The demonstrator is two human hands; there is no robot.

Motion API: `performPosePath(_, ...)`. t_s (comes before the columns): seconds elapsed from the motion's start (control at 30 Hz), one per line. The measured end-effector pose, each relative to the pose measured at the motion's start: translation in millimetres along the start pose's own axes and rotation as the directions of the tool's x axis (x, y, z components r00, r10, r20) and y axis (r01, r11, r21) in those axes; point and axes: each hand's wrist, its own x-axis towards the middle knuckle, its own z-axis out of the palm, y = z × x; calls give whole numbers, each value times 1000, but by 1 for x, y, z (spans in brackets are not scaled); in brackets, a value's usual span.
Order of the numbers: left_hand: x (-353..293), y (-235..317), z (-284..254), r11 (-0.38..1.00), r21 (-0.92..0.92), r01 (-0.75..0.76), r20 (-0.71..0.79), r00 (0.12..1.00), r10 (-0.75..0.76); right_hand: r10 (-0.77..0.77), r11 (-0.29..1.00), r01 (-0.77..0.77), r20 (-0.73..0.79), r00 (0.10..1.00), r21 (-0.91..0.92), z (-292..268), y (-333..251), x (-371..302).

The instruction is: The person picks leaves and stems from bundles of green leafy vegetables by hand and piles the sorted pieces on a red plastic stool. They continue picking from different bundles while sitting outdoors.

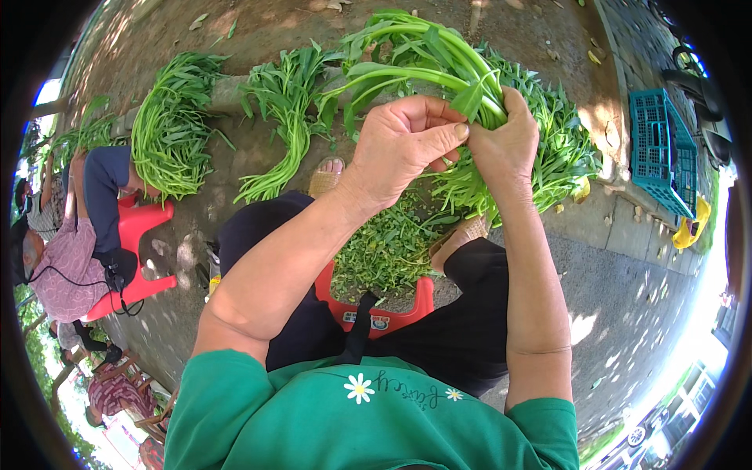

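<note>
In front of me, my right hand (505, 145) is wrapped round the thick ends of a bunch of water spinach (439, 47), whose green stems arch away to the upper left. Close beside it, my left hand (407, 145) has its thumb and forefinger pinched at a leaf (470, 100) by the stem ends; the other fingers are curled. Behind and under my right hand spreads a leafy pile of water spinach (560, 137). Torn leaves and stem bits (388, 247) cover the ground between my feet.
A smaller bunch (286, 129) and a large heap of greens (172, 125) lie along the kerb to the left. I sit on a red stool (419, 301). Another person (74, 258) sits left on a red stool (145, 227). A teal crate (662, 149) and yellow bag (693, 227) stand right.
</note>
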Motion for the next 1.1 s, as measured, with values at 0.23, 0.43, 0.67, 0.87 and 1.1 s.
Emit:
performPosePath(0.23, 3, -3, 0, 994, -99, 35, -33, 999, -39, -4, 999, 4, 4, 1000, -36, 1, -2, -3)
performPosePath(0.43, 6, -4, -2, 995, -101, 20, -75, 997, -28, -18, 998, 19, 9, 1000, -66, 2, -1, -3)
performPosePath(0.67, 4, -4, -6, 996, -84, 17, -82, 996, -24, -37, 999, 37, 3, 999, -35, 2, 0, -3)
performPosePath(0.87, 3, -1, -7, 999, -1, -41, -147, 988, 41, -7, 1000, 7, 18, 1000, -3, 2, 1, -2)
performPosePath(1.1, 1, -3, -8, 983, -56, -178, -257, 953, 158, -29, 1000, 28, 26, 999, 8, 0, 3, 1)
